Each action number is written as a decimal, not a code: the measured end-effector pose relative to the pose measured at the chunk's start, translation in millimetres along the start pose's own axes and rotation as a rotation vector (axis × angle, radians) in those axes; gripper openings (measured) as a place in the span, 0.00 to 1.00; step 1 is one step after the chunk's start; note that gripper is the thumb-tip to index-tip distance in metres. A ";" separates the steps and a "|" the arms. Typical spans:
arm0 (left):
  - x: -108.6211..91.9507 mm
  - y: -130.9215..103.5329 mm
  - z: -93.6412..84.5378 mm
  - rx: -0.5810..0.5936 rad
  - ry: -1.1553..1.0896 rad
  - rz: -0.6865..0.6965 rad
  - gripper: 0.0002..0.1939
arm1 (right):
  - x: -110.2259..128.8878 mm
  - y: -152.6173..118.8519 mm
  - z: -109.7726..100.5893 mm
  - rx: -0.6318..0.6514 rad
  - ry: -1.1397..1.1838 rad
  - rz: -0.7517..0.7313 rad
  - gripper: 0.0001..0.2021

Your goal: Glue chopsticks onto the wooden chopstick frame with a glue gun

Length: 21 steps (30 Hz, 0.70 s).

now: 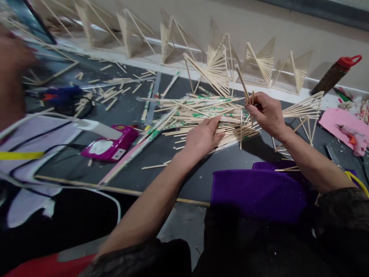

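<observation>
My left hand (202,137) lies over a large pile of thin wooden sticks (184,132), its fingers stretched out and the thumb apart from them. Clear wrappers with green print (213,111) are mixed into the pile. At the pile's right end my right hand (268,115) pinches a few wooden sticks (242,82) between thumb and fingers, tilted upward. Just right of that hand stands a fan-shaped stick structure (305,105). Behind the pile is another fanned stick structure (215,75).
More stick frames (259,63) line the wall. A purple bin (256,188) sits at the front edge. Around are a magenta lamp base (111,144), a blue glue gun (62,96), a red-capped bottle (334,75) and a pink sheet (336,119). Another person's arm (13,73) shows left.
</observation>
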<state>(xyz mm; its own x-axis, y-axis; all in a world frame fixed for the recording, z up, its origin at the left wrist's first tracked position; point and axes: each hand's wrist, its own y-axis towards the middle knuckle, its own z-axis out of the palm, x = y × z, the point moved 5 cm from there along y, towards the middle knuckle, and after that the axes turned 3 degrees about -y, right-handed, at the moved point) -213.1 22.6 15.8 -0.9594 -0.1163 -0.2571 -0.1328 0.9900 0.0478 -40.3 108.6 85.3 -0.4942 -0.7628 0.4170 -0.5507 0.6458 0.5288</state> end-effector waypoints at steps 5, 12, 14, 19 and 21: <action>-1.0 -3.1 0.1 0.014 0.021 0.013 0.20 | -3.5 -4.5 1.3 0.015 0.011 -0.008 0.05; -14.0 -7.5 5.3 -0.029 0.210 0.105 0.17 | -4.1 -11.0 4.9 0.042 0.050 -0.034 0.04; -16.2 -7.8 5.4 -0.034 0.216 0.105 0.17 | -4.2 -12.4 4.8 0.040 0.055 -0.044 0.05; -25.9 -15.8 2.6 -0.027 0.191 0.190 0.21 | -8.0 -16.3 5.1 0.063 0.036 -0.029 0.05; -30.4 -21.6 3.0 -0.017 0.165 0.207 0.22 | -8.6 -17.5 5.3 0.065 0.032 -0.030 0.04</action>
<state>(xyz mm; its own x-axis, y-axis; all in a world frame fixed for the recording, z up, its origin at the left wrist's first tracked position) -180.3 4.9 19.7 -0.9940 0.0758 -0.0792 0.0678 0.9927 0.0994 -30.0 104.0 68.5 -0.4558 -0.7819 0.4254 -0.6079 0.6225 0.4929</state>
